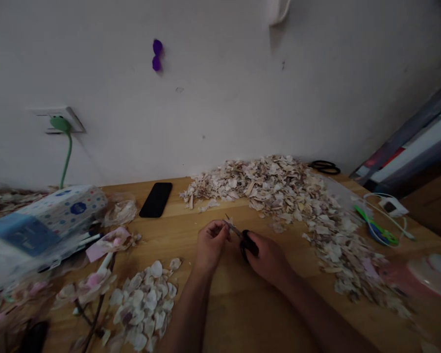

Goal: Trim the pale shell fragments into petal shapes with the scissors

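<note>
Over the middle of the wooden table, my right hand (266, 257) is closed round the black handles of a pair of scissors (250, 243). Their metal blades point up and left, toward the fingertips of my left hand (211, 242). The left thumb and forefinger are pinched together; a small pale piece seems to show beside them, too small to make out. Beyond both hands lies a big heap of dry whitish petals or flakes (279, 189), running down the right side. A smaller pile of rounder pale pieces (147, 304) is at the lower left.
A black phone (156, 200) lies near the wall. On the left are a dotted tissue pack (77, 208) and pink flowers on a branch (94, 282). Black-handled scissors (325, 167), green scissors (378, 233), a white charger (393, 206) and a pinkish container (419, 277) are on the right.
</note>
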`<state>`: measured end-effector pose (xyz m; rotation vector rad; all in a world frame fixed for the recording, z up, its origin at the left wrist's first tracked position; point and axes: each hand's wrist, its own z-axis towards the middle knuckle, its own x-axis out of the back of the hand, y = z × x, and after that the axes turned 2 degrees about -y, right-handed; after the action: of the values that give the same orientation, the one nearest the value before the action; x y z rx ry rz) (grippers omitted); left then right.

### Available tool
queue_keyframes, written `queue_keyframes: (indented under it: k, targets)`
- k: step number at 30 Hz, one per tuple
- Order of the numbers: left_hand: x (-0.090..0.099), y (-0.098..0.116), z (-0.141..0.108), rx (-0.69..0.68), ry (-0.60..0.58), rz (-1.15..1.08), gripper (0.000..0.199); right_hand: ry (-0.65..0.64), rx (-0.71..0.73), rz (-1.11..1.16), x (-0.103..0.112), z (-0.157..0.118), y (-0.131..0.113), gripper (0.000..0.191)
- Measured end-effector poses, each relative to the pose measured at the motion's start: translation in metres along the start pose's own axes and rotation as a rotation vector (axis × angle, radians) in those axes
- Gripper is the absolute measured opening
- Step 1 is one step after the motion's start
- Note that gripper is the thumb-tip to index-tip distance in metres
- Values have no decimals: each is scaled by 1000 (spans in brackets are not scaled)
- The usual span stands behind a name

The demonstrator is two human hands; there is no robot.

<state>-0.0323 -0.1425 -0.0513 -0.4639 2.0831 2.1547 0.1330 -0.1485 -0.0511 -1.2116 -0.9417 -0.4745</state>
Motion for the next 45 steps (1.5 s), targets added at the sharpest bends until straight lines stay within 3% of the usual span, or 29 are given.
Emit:
queue_keyframes:
  k: [3, 10, 16, 29, 38, 45]
  targets:
    - [0, 1, 0, 8, -28, -13, 25, 2, -1, 10, -2, 0, 2, 20]
    - [-8, -3, -2, 82, 8, -278, 27, 9, -8, 11, -2, 0, 1, 17]
    - [-4, -1, -1, 78, 11, -142, 28, 16, -4, 25, -2, 0, 1, 18]
    - [8, 9, 0, 86, -120, -32, 23, -17, 7, -2, 1, 0, 1, 19]
    - [-1, 10, -6, 267, -164, -378, 26, 12, -13, 3, -1, 0, 2, 21]
    - [-2, 5, -4, 198, -81, -322, 25, 13, -16, -5, -2, -1, 3, 25]
